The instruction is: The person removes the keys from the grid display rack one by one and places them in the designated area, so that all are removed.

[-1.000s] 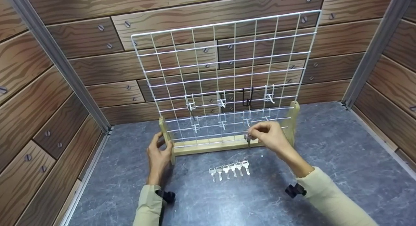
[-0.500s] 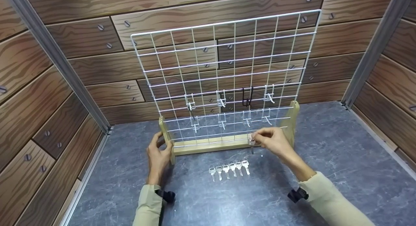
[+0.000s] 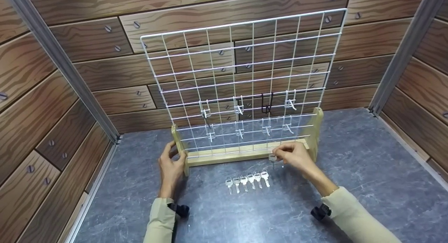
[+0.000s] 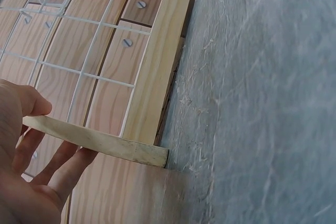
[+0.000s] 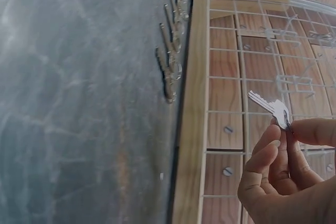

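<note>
In the head view my right hand pinches a silver key by its head, in front of the wooden base bar. The right wrist view shows this key between thumb and fingers, its blade free. My left hand grips the left wooden end piece of a stand, thumb on one side and fingers on the other. That stand holds up a white wire grid. Several white hooks hang on the grid in two rows, among them one black hook.
Several silver keys lie in a row on the grey tabletop, in front of the stand. Something thin and dark hangs at the upper left hook. Wood-patterned walls enclose the back and sides.
My right hand has come down and slightly right with the key, away from the lower row of hooks. The left hand stays on the end piece.
</note>
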Tool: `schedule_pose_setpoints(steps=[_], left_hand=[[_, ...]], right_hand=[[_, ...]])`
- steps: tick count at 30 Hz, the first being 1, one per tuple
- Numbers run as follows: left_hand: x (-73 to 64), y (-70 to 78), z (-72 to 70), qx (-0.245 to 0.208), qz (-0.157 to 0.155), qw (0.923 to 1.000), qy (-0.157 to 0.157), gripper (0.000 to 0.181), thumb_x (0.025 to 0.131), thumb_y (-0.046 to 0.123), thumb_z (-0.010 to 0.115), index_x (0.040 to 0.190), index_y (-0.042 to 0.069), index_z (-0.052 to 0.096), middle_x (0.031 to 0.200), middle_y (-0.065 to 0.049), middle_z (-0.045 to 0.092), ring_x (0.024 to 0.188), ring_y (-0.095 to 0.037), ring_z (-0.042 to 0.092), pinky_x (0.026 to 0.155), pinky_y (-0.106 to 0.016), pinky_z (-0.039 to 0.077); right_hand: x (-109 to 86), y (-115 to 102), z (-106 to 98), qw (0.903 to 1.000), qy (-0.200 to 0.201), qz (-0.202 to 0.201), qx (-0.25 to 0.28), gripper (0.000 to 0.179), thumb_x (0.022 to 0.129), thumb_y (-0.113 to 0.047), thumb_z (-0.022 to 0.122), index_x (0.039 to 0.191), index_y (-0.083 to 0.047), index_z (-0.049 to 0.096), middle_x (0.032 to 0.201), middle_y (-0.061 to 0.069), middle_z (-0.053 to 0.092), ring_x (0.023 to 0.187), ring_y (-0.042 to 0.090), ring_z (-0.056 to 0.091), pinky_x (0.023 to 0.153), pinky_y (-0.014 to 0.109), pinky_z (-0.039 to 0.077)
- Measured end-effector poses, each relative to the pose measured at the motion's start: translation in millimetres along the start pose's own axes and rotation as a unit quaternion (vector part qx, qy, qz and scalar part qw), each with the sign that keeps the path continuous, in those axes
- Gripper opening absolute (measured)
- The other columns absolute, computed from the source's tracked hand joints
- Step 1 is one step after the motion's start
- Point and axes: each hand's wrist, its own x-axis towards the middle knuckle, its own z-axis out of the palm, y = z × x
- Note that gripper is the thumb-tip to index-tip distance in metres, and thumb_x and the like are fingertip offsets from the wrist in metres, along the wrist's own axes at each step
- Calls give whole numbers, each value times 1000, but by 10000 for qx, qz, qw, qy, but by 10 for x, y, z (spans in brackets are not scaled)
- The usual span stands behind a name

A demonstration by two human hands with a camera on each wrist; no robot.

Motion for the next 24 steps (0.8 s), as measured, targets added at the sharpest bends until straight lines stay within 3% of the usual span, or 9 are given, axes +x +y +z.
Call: schedule_pose_setpoints(steps=[6, 13, 19, 24], left_hand=[[2, -14, -3, -79, 60, 10000, -9, 40, 92, -1, 74, 132, 8, 71, 126, -21, 75, 111, -38, 75, 84, -52, 62], [-7, -8, -15, 24, 12, 10000, -12, 40, 93, 1, 75, 132, 8, 71, 127, -20, 75, 110, -37, 76, 77, -39, 63], [0, 4, -11, 35, 7, 10000, 16, 41, 92, 0, 75, 132, 7, 70, 126, -21, 75, 110, -38, 76, 80, -46, 63], [-2, 3, -1, -16, 12, 10000, 27, 41, 91, 0, 75, 131, 6, 70, 123, -21, 76, 108, -37, 76, 83, -54, 62]], right_hand=[[17, 107, 16, 9997, -199, 42, -129, 22, 96, -8, 72, 111, 8, 76, 103, 16, 79, 78, 16, 72, 69, 29, 60], [47, 196, 34, 9974, -510, 125, -495, 21, 97, -10, 73, 110, 6, 77, 95, 10, 78, 76, 18, 70, 63, 25, 54], [57, 238, 55, 9941, -700, 251, -785, 17, 97, -10, 73, 106, 4, 78, 95, 11, 76, 75, 18, 67, 61, 25, 55], [76, 293, 73, 9920, -773, 293, -954, 16, 96, -8, 72, 104, 5, 79, 85, 8, 74, 72, 17, 67, 57, 26, 55]])
